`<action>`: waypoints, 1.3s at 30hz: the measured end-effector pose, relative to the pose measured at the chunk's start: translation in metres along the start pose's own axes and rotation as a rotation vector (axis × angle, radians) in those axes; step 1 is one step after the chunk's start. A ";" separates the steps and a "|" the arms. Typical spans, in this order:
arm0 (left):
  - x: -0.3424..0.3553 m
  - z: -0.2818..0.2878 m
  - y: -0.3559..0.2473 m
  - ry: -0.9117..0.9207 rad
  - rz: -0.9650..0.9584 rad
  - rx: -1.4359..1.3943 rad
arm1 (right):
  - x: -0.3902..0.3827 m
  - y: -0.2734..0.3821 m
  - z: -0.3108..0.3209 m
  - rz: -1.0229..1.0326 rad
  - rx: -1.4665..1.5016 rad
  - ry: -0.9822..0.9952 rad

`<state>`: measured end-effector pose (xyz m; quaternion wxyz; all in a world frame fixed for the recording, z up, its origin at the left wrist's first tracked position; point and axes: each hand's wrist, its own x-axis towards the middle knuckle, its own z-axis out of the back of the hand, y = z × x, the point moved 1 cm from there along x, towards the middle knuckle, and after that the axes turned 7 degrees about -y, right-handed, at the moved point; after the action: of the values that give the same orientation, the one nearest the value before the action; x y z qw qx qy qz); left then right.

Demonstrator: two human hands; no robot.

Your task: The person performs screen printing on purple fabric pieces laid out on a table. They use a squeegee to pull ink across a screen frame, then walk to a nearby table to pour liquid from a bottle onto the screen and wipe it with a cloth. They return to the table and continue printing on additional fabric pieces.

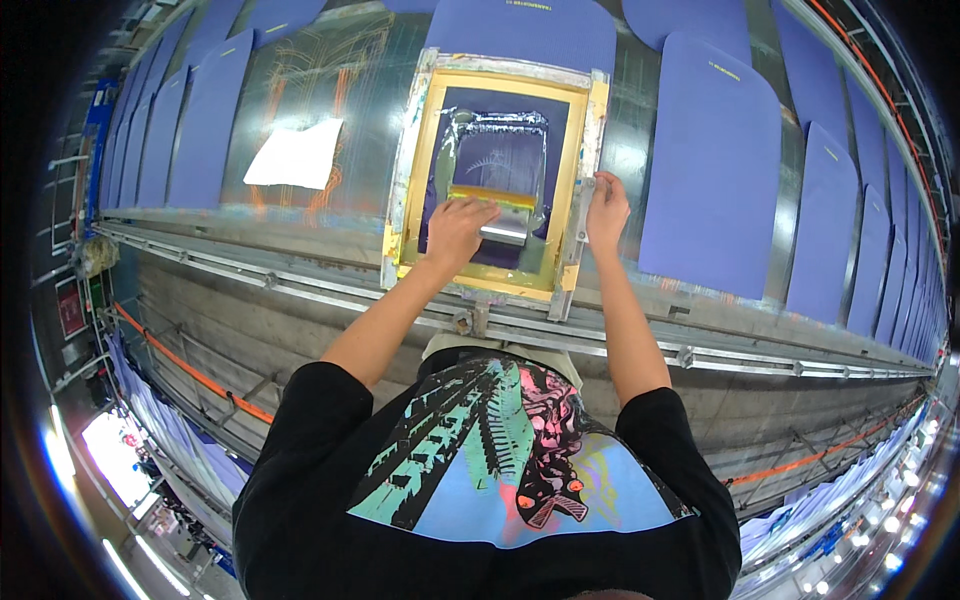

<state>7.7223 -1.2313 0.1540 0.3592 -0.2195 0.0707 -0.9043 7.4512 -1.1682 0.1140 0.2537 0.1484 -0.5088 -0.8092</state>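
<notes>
A screen printing frame (411,165) with a yellow-taped inner border lies flat over a purple fabric panel (530,35). Dark ink and a pale smeared outline mark its mesh (500,150). My left hand (457,232) is closed over the left part of a squeegee (505,225), which has a yellowish blade edge and a silvery body. The squeegee rests across the lower half of the mesh. At the frame's right side, my right hand (606,212) has its fingers curled against the outer edge; the fingertips are partly hidden.
More purple panels (712,170) lie along the long metal table to both sides. On the left, a white cloth or sheet (295,156) sits on the ink-stained tabletop. A metal rail (640,350) runs along the table's near edge, between the table and my body.
</notes>
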 end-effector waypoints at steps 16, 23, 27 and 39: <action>0.019 -0.014 -0.001 0.099 0.105 0.020 | 0.010 -0.036 -0.002 -0.015 0.151 0.082; -0.051 0.015 0.009 0.048 -0.008 -0.123 | 0.012 0.000 -0.007 0.105 0.016 -0.014; -0.069 0.015 0.015 -0.004 -0.004 -0.200 | 0.003 0.019 -0.016 0.242 0.046 -0.074; -0.094 -0.040 -0.041 -0.108 0.022 -0.114 | -0.015 -0.040 0.006 0.228 0.285 0.002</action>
<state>7.7397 -1.1387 0.0969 0.3594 -0.2871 0.1050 -0.8817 7.4505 -1.1410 0.0807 0.3207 0.1250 -0.6316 -0.6947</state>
